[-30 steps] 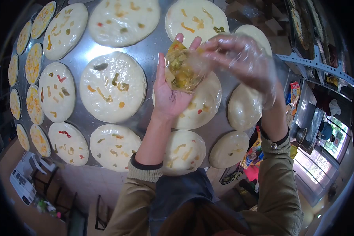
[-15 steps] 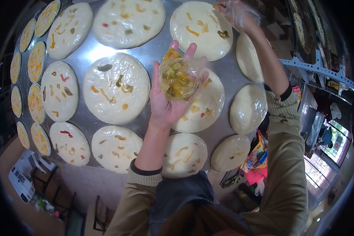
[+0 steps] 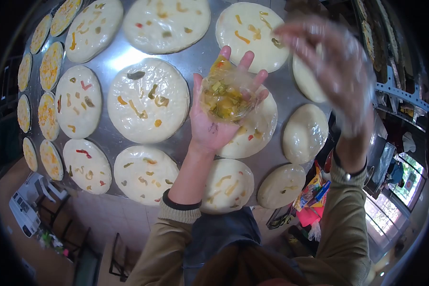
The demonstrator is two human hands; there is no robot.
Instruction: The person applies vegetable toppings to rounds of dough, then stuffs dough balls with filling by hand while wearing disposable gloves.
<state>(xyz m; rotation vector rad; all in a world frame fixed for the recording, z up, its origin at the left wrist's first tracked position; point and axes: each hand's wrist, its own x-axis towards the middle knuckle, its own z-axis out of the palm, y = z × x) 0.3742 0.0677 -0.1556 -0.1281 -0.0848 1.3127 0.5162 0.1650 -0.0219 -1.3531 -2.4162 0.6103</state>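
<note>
On my upturned left hand (image 3: 209, 133) rests a clear plastic bag (image 3: 225, 99) of chopped, pickled-looking vegetables in yellow, green and red. Its palm is up and several fingers show around the bag. My right hand (image 3: 331, 66), in a clear plastic glove, is smeared by motion at the upper right, so its grip and anything in it cannot be made out. It passes over a plain glossy dough round (image 3: 306, 74). Left of it lies a dough round (image 3: 247, 35) with scattered vegetable strips. Another topped round (image 3: 255, 131) sits partly behind my left hand.
More glossy dough rounds (image 3: 148, 100) cover the metal table (image 3: 117, 62). Rounds with denser orange topping (image 3: 51, 66) line its left end. A perforated metal rack bar (image 3: 405, 97) is at the right. Colourful packets (image 3: 310, 190) are beside the table's near right edge.
My right hand has swung from the upper dough round toward me and to the right. My left hand still holds the bag, and the view has shifted slightly.
</note>
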